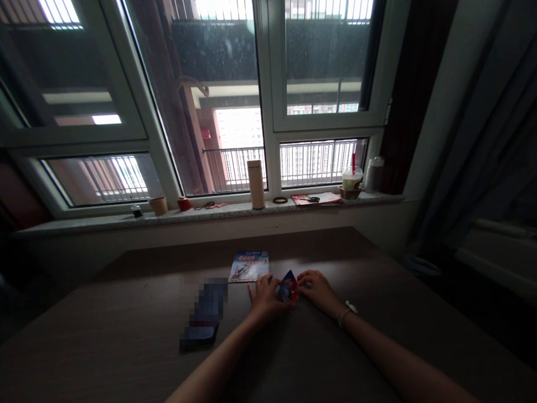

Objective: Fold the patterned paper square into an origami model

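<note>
A small folded piece of printed paper [288, 286], blue with red, stands pointed end up between my hands above the dark table. My left hand [266, 299] is closed on its left side, with the thumb along the lower edge. At the paper's right edge, the bent fingers of my right hand [318, 290] pinch it; their tips are partly hidden. Just beyond my left hand lies a flat printed sheet or booklet [249, 266] in blue and white. A pale bracelet [346, 314] circles my right wrist.
Left of my hands, a dark, pixelated phone-like object [205, 313] lies on the brown table [126, 319]. Along the windowsill [226, 214] stand a tan bottle [255, 184], a paper cup [158, 206], a drink with a red straw [352, 178], and scissors [312, 199] on papers.
</note>
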A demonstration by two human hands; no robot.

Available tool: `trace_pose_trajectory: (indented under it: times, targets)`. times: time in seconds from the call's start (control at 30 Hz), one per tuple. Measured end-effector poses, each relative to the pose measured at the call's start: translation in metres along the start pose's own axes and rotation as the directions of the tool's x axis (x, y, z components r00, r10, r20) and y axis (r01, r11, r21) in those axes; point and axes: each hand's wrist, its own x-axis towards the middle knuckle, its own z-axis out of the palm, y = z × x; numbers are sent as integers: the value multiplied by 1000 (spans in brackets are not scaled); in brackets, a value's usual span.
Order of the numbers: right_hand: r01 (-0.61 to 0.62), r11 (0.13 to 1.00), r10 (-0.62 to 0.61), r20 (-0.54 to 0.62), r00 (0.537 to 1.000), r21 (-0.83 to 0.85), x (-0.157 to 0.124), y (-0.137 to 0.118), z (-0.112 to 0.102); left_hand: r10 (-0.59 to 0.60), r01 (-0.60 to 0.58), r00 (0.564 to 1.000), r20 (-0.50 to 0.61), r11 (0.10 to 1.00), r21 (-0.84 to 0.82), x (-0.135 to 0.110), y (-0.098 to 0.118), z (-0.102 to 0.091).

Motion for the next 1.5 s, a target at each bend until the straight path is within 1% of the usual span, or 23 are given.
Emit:
trace_pose_trajectory:
  times: [0.13,0.27,0.5,0.77,0.93,1.1,1.17,1.33,1.5]
  targets:
    - [23,999,-24,28,999,44,1,4,-4,-6,6,1000,12,1000,9,0,0,-1]
    - [40,998,-41,7,999,50,0,3,-5,-8,8,1000,9,1000,9,1,-1,-1]
    - [29,1000,-29,-28,999,10,-2,-4,-3,3,-3,1000,9,1000,8,0,2,-1]
    - [26,997,-28,-18,999,-69,-2,-2,-2,11,-10,1000,-2,1000,14,-1,0,0]
    - [40,997,-40,2,999,-72,-1,1,-2,35,-34,998,-43,999,13,-3,2,0]
    - [47,985,-47,3,999,-167,-4,-3,-1,33,-33,999,-37,999,14,-5,4,0]
    - [51,982,-52,2,999,-180,-6,-6,-1,38,-38,998,-44,999,13,-5,4,-1]
    - [33,992,-33,1,999,-123,-5,-6,-5,40,-38,997,-59,999,23,-4,3,1]
    - [87,996,-87,-31,996,0,-3,-4,-6,53,-51,996,-74,998,36,-4,3,2]
